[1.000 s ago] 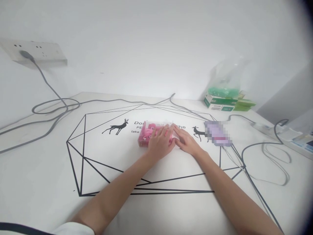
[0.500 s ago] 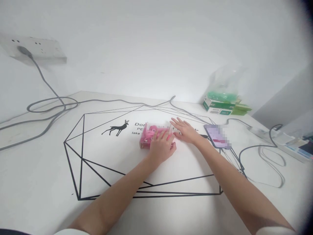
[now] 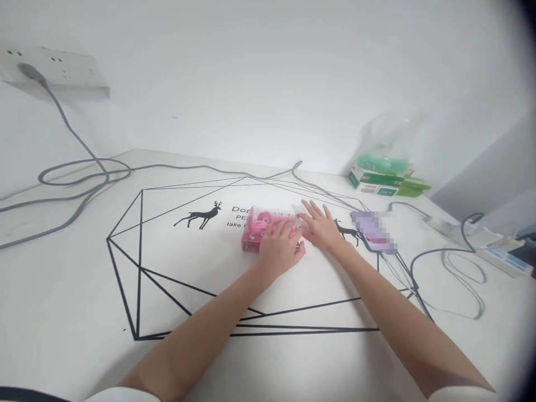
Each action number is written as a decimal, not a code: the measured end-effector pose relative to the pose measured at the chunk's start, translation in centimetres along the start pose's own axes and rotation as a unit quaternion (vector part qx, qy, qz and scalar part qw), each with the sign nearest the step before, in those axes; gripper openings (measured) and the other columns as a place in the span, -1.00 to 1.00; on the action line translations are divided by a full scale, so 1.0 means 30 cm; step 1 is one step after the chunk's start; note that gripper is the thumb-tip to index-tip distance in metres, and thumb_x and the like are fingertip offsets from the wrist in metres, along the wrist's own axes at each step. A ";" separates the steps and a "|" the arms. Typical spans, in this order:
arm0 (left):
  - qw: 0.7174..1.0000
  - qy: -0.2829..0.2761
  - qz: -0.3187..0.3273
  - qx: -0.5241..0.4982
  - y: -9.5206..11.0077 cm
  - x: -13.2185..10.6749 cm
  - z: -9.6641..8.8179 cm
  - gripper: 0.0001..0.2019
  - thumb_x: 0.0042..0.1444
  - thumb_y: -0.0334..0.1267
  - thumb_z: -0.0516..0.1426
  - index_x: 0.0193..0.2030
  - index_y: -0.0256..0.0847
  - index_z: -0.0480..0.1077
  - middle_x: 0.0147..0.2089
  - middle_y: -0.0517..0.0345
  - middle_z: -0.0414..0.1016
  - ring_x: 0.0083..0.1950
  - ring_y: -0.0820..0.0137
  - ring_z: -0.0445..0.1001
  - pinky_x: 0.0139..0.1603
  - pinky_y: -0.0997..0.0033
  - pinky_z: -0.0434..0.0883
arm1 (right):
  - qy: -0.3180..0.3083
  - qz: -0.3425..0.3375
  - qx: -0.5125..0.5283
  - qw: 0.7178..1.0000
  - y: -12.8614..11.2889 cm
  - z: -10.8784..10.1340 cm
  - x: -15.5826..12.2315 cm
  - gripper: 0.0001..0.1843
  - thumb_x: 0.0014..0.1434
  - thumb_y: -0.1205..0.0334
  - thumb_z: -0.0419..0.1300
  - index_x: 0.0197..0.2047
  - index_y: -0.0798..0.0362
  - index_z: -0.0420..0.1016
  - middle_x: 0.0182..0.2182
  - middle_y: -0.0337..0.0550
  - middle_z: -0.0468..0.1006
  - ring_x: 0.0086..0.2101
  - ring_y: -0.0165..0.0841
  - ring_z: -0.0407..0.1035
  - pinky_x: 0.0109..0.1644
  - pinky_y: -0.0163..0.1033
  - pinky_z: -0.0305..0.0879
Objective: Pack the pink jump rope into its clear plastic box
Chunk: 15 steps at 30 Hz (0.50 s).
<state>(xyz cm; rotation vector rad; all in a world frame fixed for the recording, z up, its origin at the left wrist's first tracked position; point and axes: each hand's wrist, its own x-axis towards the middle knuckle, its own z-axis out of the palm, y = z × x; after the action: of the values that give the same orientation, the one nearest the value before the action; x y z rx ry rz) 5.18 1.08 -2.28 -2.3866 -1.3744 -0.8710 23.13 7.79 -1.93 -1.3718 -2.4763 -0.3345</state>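
A small clear plastic box [image 3: 250, 244] lies on the printed tabletop, holding pink, looped, cord-like things [image 3: 262, 223] whose kind I cannot make out. My left hand [image 3: 280, 245] rests over the box's right half, fingers across the top and thumb at the near right side, holding it. Just to the right, my right hand [image 3: 321, 226] is open with fingers spread; its fingertips are close to the box's right end, and I cannot tell whether they touch it. The left hand hides part of the box.
A phone [image 3: 374, 233] with a blurred screen lies right of my right hand. Behind it stand green and white boxes [image 3: 377, 181] under a clear plastic bag [image 3: 389, 134]. A grey cable [image 3: 201, 166] runs along the back to a wall socket [image 3: 79, 70]. More cables [image 3: 444, 249] lie at the right.
My right hand has shifted slightly right and its fingers have spread wider. The left hand stays on the box. The view has tilted slightly.
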 end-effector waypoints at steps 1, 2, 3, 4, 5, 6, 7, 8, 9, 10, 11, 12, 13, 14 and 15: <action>1.000 -0.001 0.001 -0.001 0.000 0.001 0.001 -0.70 0.25 -0.24 0.03 0.05 -0.15 0.47 0.19 -0.01 0.46 0.20 0.15 0.40 0.35 -0.06 0.18 | 0.004 0.010 0.002 1.000 -0.014 0.000 -0.021 -0.57 0.28 0.15 0.10 0.19 0.03 0.40 0.41 0.03 0.00 0.36 0.02 -0.06 0.37 0.29 -0.21; 1.000 0.000 0.001 -0.002 0.000 0.001 0.001 -0.69 0.25 -0.24 0.03 0.06 -0.15 0.46 0.19 -0.01 0.47 0.20 0.14 0.40 0.35 -0.06 0.17 | 0.003 0.016 0.009 1.000 -0.028 0.000 -0.040 -0.57 0.29 0.17 0.07 0.21 0.01 0.39 0.41 0.00 0.00 0.36 0.00 -0.05 0.37 0.29 -0.20; 1.000 0.001 0.000 -0.002 0.000 0.001 0.001 -0.69 0.25 -0.23 0.03 0.07 -0.15 0.45 0.18 0.00 0.47 0.21 0.14 0.39 0.36 -0.06 0.16 | -0.001 0.020 0.021 1.000 -0.042 -0.001 -0.056 -0.56 0.30 0.18 0.05 0.22 -0.01 0.37 0.41 -0.04 0.01 0.36 -0.02 -0.05 0.37 0.29 -0.19; 1.000 0.001 0.000 -0.001 0.000 0.001 0.001 -0.68 0.25 -0.22 0.03 0.09 -0.14 0.44 0.18 0.01 0.47 0.22 0.14 0.38 0.36 -0.06 0.16 | -0.009 0.025 0.035 0.999 -0.055 -0.001 -0.069 -0.54 0.30 0.20 0.04 0.25 -0.02 0.34 0.41 -0.06 0.01 0.36 -0.03 -0.06 0.37 0.30 -0.18; 1.000 0.000 -0.001 -0.001 0.000 0.002 -0.001 -0.67 0.25 -0.22 0.03 0.10 -0.14 0.43 0.18 0.02 0.47 0.22 0.13 0.38 0.36 -0.06 0.16 | -0.019 0.033 0.053 0.998 -0.067 -0.001 -0.079 -0.51 0.29 0.22 0.03 0.28 -0.02 0.31 0.41 -0.08 0.01 0.36 -0.03 -0.06 0.36 0.31 -0.16; 1.000 -0.001 -0.003 -0.001 0.001 0.003 -0.005 -0.66 0.25 -0.21 0.03 0.13 -0.14 0.42 0.19 0.02 0.46 0.23 0.13 0.37 0.36 -0.05 0.16 | -0.028 0.040 0.074 0.996 -0.077 -0.001 -0.086 -0.48 0.29 0.25 0.02 0.31 -0.02 0.27 0.41 -0.09 0.03 0.36 -0.04 -0.05 0.36 0.32 -0.14; 1.000 -0.003 -0.005 -0.001 0.003 0.004 -0.009 -0.63 0.25 -0.21 0.03 0.17 -0.15 0.39 0.21 0.01 0.44 0.24 0.12 0.37 0.36 -0.05 0.16 | -0.036 0.043 0.097 0.994 -0.085 -0.001 -0.091 -0.45 0.29 0.27 0.00 0.34 -0.02 0.23 0.40 -0.10 0.06 0.36 -0.06 -0.06 0.36 0.32 -0.13; 1.000 -0.005 -0.006 -0.004 0.005 0.006 -0.015 -0.60 0.25 -0.21 0.03 0.22 -0.16 0.34 0.23 0.01 0.42 0.24 0.12 0.36 0.35 -0.03 0.17 | -0.042 0.043 0.121 0.991 -0.090 0.000 -0.094 -0.43 0.29 0.30 -0.03 0.35 -0.02 0.19 0.39 -0.10 0.09 0.37 -0.07 -0.06 0.35 0.34 -0.14; 1.000 -0.008 -0.007 -0.008 0.007 0.009 -0.021 -0.55 0.25 -0.22 0.02 0.27 -0.17 0.28 0.25 0.01 0.40 0.25 0.13 0.36 0.35 -0.01 0.18 | -0.045 0.040 0.143 0.988 -0.092 0.000 -0.096 -0.42 0.29 0.33 -0.07 0.36 -0.01 0.18 0.38 -0.10 0.11 0.37 -0.08 -0.06 0.35 0.35 -0.15; 1.000 -0.009 -0.008 -0.014 0.009 0.012 -0.028 -0.50 0.25 -0.23 0.02 0.33 -0.19 0.20 0.26 0.01 0.39 0.25 0.15 0.36 0.34 0.01 0.19 | -0.046 0.035 0.163 0.985 -0.092 0.001 -0.097 -0.42 0.29 0.35 -0.09 0.37 -0.01 0.17 0.38 -0.10 0.13 0.37 -0.10 -0.07 0.35 0.37 -0.16; 1.000 -0.011 -0.009 -0.021 0.011 0.016 -0.034 -0.46 0.26 -0.23 0.02 0.37 -0.21 0.12 0.26 0.01 0.40 0.25 0.17 0.36 0.34 0.04 0.20 | -0.044 0.029 0.179 0.983 -0.091 0.003 -0.099 -0.41 0.29 0.36 -0.11 0.37 -0.01 0.16 0.37 -0.08 0.14 0.37 -0.11 -0.06 0.35 0.38 -0.18; 1.000 -0.013 -0.008 -0.027 0.013 0.020 -0.039 -0.42 0.26 -0.24 0.01 0.40 -0.23 0.05 0.25 0.01 0.41 0.25 0.19 0.36 0.33 0.07 0.21 | -0.041 0.024 0.190 0.981 -0.087 0.006 -0.100 -0.39 0.27 0.37 -0.11 0.38 0.00 0.14 0.37 -0.06 0.15 0.36 -0.12 -0.05 0.35 0.39 -0.20; 0.999 -0.015 -0.007 -0.029 0.013 0.024 -0.044 -0.40 0.26 -0.24 0.01 0.42 -0.24 0.01 0.23 0.01 0.43 0.25 0.21 0.37 0.33 0.08 0.22 | -0.038 0.020 0.199 0.979 -0.083 0.009 -0.101 -0.36 0.26 0.37 -0.10 0.40 0.01 0.09 0.36 -0.02 0.16 0.36 -0.13 -0.03 0.35 0.39 -0.23; 0.999 -0.020 -0.004 -0.029 0.014 0.029 -0.047 -0.41 0.26 -0.24 0.01 0.42 -0.24 0.02 0.22 0.01 0.44 0.24 0.21 0.38 0.33 0.08 0.22 | -0.037 0.016 0.204 0.978 -0.079 0.012 -0.102 -0.34 0.25 0.37 -0.08 0.42 0.03 0.05 0.36 0.01 0.16 0.36 -0.13 -0.02 0.36 0.39 -0.26; 0.999 -0.029 0.002 -0.024 0.013 0.033 -0.049 -0.44 0.26 -0.25 0.01 0.39 -0.23 0.08 0.21 0.02 0.45 0.24 0.21 0.37 0.32 0.08 0.22 | -0.038 0.013 0.208 0.977 -0.075 0.015 -0.104 -0.32 0.24 0.36 -0.07 0.43 0.06 0.01 0.35 0.04 0.17 0.36 -0.13 -0.02 0.36 0.38 -0.28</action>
<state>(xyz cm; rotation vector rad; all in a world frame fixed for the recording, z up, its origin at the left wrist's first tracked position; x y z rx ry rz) 5.34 0.85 -0.50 -2.4687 -1.3837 -0.8504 22.71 4.32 -3.60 -1.2540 -2.4016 0.2367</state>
